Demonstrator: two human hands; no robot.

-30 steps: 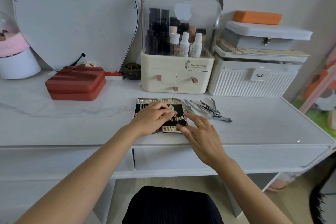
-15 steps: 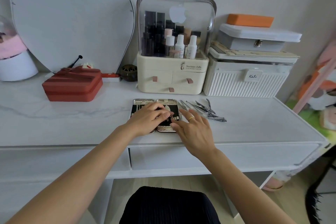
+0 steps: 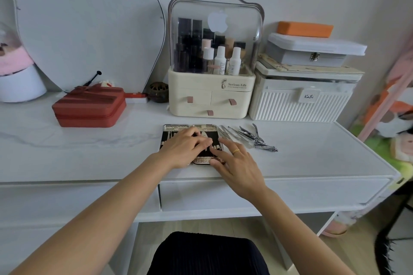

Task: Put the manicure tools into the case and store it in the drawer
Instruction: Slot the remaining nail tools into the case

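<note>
- The manicure case [image 3: 176, 128] is shown lying open and flat on the white worktop [image 3: 89, 152], near its front edge and just in front of the cream organiser [image 3: 210, 100]. Two gold-trimmed halves are seen side by side, with the hinge line and the long axis of each half running from the front edge toward the wall.
- Tools already seated in the dark lining are seen lying along that same axis; their tips cannot be made out.
- The loose manicure tools [image 3: 248, 137] are heaped just beside the right half of the case, their long axes slanting from rear left to front right, with the nail clipper [image 3: 267, 148] at the front-right end.
- The left hand [image 3: 185, 149] is laid over the case, its fingers curled down onto the lining; whether a tool is pinched cannot be told.
- The right hand [image 3: 237, 163], with a gold ring [image 3: 236, 152] on one finger, is spread with straight fingers resting on the right half's front corner.
- The drawer [image 3: 268, 194] below the worktop is shown closed.
- "Serious Life" is read on the organiser front, and a white apple logo on its clear cover [image 3: 241, 20].
- "KaSi" is handwritten on the label of the ribbed white box [image 3: 297, 109].
- A red zipped case [image 3: 89, 107] is seen well apart at the left.
</note>
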